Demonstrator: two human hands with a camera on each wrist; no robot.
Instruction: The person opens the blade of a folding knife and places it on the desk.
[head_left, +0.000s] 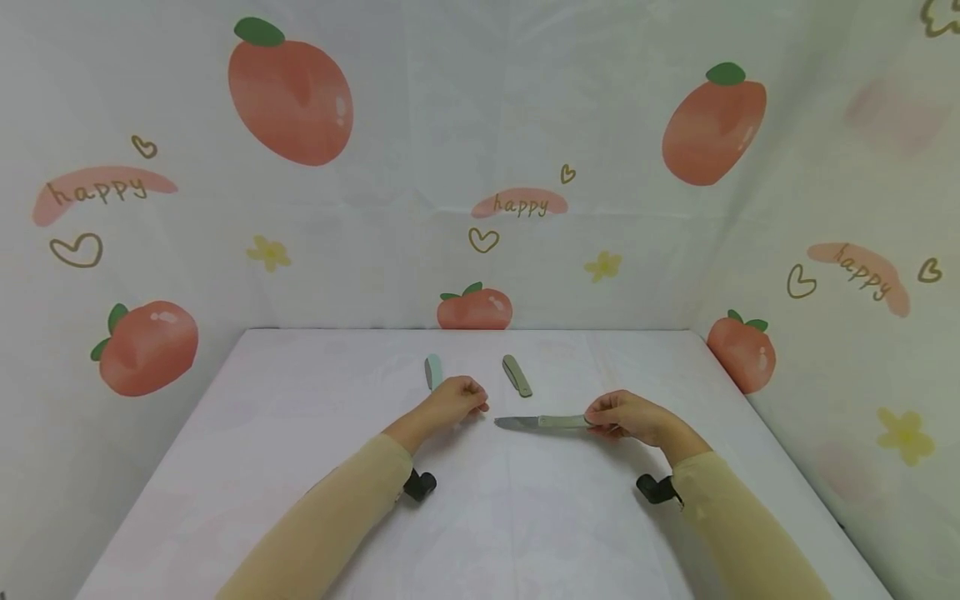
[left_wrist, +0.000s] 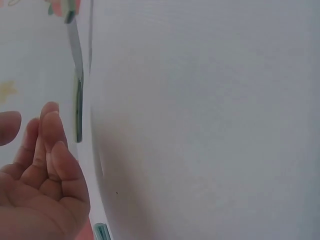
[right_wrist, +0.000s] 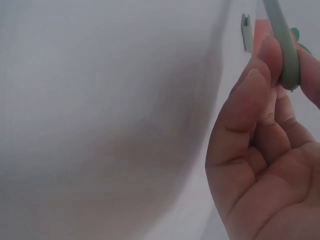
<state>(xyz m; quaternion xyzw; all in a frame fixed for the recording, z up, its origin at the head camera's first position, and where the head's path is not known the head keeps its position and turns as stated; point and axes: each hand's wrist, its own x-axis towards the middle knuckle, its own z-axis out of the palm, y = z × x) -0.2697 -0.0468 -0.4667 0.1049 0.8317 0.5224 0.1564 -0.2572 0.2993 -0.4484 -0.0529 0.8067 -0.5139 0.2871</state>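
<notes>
Your sleeves (head_left: 322,525) reach in from five and seven o'clock over a pale table (head_left: 525,542); at mid-table your right hand (head_left: 633,414) pinches the butt of an unfolded knife (head_left: 542,422) between thumb and fingertips, the knife stretching from those fingers toward nine o'clock; your right hand is the one in contact, at the handle (head_left: 562,422), while your left hand (head_left: 452,401) hovers just off the other end, holding nothing, its fingers loosely bent and bunched, the thumb apart from them; the relation that counts, by the look of it, is the short gap between the tip of the blade (head_left: 517,422) and your left fingers, the tip near them at about four o'clock; the long axis runs nearly straight across your front, handle at three, point at nine; whether the blade touches the table cannot be told; farther off, a folded teal knife (head_left: 432,371) lies at eleven from your left hand, partly hidden by it; an olive folded knife (head_left: 517,375) rests at one from the left fingers, its axis eleven to five; a patterned backdrop (head_left: 412,233) rises at twelve.
</notes>
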